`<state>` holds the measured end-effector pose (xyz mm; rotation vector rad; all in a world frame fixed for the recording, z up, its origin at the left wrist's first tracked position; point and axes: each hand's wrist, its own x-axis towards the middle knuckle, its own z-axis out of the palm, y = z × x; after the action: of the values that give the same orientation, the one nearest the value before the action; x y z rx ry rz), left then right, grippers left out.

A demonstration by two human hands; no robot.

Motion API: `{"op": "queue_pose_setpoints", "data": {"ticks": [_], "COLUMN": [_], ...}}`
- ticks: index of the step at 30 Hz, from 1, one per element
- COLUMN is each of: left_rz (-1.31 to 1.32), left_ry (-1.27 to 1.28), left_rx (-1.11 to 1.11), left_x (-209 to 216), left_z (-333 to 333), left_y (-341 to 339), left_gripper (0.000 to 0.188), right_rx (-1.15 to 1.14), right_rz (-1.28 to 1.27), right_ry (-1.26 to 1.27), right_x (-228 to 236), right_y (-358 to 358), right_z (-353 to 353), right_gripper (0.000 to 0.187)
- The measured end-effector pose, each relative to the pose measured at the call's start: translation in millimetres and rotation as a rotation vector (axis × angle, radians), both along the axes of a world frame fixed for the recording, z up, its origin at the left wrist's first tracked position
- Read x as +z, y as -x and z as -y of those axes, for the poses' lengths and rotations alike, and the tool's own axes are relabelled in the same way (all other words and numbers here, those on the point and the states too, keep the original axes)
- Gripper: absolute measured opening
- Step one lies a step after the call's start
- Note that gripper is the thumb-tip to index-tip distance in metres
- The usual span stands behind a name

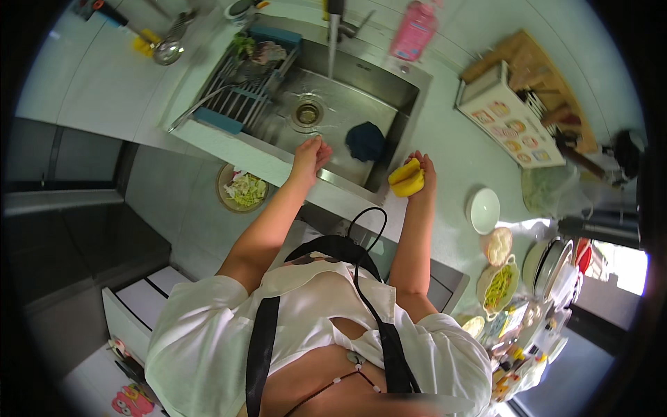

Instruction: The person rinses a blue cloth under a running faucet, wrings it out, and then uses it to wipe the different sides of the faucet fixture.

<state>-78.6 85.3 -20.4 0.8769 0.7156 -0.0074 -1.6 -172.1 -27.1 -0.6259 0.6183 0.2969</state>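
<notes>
My right hand is closed round a folded yellow sponge, held above the counter at the sink's right front corner. Loosely bent, with nothing visible in it, my left hand hovers over the front rim of the steel sink. A crumpled dark blue cloth lies on the sink floor between the two hands. Water runs from the faucet into the basin near the drain.
A blue-edged drain rack with greens spans the sink's left side. Pink soap bottle stands behind. On the right are a knife holder, a white bowl and a dish of shredded vegetables. A bowl of scraps sits below left.
</notes>
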Motion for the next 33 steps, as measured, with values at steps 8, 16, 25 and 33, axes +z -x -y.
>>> {"op": "queue_pose_setpoints", "data": {"ticks": [8, 16, 25, 33], "left_rz": [-0.028, -0.061, 0.001, -0.009], "left_ry": [0.015, 0.062, 0.129, 0.054], "left_rx": [0.118, 0.074, -0.076, -0.098], "left_x": [-8.2, -1.8, -11.1, -15.9], "left_z": [-89.5, -149.6, -186.4, -209.1], "left_y": [3.8, -5.9, -39.3, -47.8], "left_gripper": [0.021, 0.019, 0.018, 0.019], "right_rx": [0.091, -0.031, 0.197, 0.138], "right_rz": [0.054, -0.057, 0.298, 0.238], "right_ry": [-0.358, -0.486, -0.531, -0.447], "right_x": [-19.8, 2.0, 46.0, 16.7], "right_y": [-21.2, -34.6, -69.8, -110.5], "right_z": [-118.4, -199.3, -248.0, -252.2], "right_gripper": [0.024, 0.046, 0.063, 0.039]}}
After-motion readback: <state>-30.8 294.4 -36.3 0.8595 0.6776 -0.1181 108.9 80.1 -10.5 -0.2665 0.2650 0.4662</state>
